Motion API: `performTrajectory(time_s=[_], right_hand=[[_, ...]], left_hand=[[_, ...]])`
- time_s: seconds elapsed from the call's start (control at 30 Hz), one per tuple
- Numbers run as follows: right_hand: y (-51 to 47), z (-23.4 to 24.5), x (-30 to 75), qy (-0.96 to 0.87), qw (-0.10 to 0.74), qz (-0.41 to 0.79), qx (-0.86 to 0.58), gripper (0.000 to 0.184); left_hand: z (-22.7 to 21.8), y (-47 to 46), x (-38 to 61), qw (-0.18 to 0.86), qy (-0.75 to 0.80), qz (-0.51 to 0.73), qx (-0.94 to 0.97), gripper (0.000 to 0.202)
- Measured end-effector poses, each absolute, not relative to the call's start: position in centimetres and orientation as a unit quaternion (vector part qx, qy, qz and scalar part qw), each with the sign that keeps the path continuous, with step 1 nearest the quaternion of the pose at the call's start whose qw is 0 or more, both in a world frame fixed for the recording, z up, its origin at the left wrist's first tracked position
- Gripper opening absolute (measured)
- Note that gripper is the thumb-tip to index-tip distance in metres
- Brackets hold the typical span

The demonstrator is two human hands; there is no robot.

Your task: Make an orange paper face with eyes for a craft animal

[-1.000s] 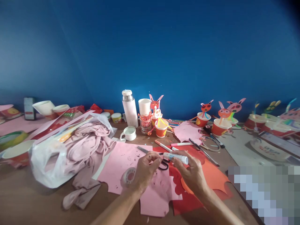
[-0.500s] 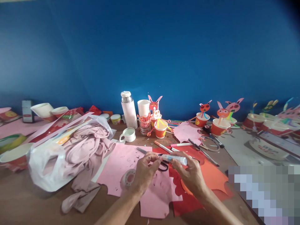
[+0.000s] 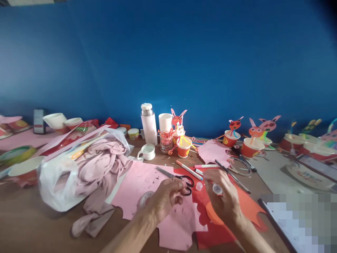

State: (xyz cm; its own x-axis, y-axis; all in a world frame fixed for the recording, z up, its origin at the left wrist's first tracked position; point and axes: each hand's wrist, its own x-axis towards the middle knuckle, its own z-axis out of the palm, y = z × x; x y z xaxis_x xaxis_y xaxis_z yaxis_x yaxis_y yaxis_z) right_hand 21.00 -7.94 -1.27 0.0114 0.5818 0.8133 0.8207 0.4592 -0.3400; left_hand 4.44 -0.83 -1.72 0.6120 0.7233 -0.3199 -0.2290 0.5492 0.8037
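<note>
My right hand is wrapped round a white glue stick, whose round end faces me. A small translucent cap lies on the red paper between my hands. My left hand is closed in a pinch over the pink paper; what its fingertips hold is too small to make out. Just beyond those fingertips lie scissors with black handles. A clear tape roll is partly hidden behind my left wrist. Orange paper lies under and beside my right hand.
Several markers and a black pen lie beyond my hands. Farther back stand a white thermos, a white mug and paper cups with rabbit figures. A plastic bag with pink cloth fills the left.
My right hand has moved right and down with the glue stick, away from my left hand. The cap now lies on the red paper. The view has shifted slightly left.
</note>
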Motion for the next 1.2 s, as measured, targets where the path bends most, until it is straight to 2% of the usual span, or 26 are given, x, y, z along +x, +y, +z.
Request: performTrajectory(time_s=[0.1, 0.2, 0.9, 1.03, 1.2], right_hand=[[-8.0, -1.3, 20.7, -0.753, 0.425, -0.142, -0.481, 0.02], [-8.1, -1.3, 20.4, -0.784, 0.385, -0.138, -0.467, 0.022], [-8.1, -0.5, 20.7, -0.847, 0.298, -0.133, -0.419, 0.016], [-8.7, -0.2, 21.1, -0.824, 0.331, -0.105, -0.447, 0.014], [-9.6, 0.6, 23.6, -0.615, 0.502, 0.072, -0.604, 0.008]], left_hand=[[-1.5, -0.9, 4.3, 0.832, 0.315, 0.253, 0.381, 0.017], [-1.4, -0.9, 4.2, 0.838, 0.306, 0.24, 0.383, 0.015], [-1.8, -0.9, 4.2, 0.846, 0.294, 0.166, 0.413, 0.011], [-1.9, -0.9, 4.2, 0.839, 0.291, 0.165, 0.429, 0.016], [-2.2, -0.9, 4.3, 0.798, 0.302, 0.224, 0.471, 0.02]])
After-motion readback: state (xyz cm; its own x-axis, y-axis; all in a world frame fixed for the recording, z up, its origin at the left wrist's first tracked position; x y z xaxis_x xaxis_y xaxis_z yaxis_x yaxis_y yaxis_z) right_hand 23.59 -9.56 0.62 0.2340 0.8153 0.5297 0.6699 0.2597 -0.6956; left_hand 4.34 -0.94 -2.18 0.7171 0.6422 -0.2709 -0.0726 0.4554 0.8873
